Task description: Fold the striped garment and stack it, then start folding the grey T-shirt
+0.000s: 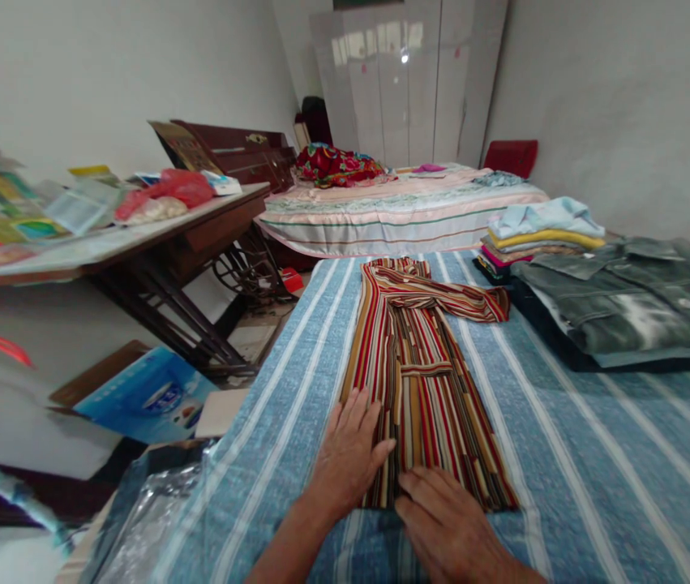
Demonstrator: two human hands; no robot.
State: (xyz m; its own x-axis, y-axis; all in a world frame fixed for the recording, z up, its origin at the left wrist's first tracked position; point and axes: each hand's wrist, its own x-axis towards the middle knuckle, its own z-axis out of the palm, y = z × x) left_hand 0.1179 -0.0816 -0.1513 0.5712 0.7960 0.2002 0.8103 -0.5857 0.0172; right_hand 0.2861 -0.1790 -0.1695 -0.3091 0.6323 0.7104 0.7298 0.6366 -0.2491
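At far left, the desk (211, 212) runs out of my view, its clutter too blurred to name. The blue sheet's (284, 381) left edge lies a short way from my left hand (348, 450), which is open, palm down, fingers spread on the dress (423, 397). That lies lengthwise on the sheet, striped red, tan and black, a sleeve crossing its top and jutting right. My right hand (445, 515) covers part of the hem, thumb hidden; I can't tell if it pinches. Sheet widens rightward, below the jacket (642, 300), cut off by the frame.
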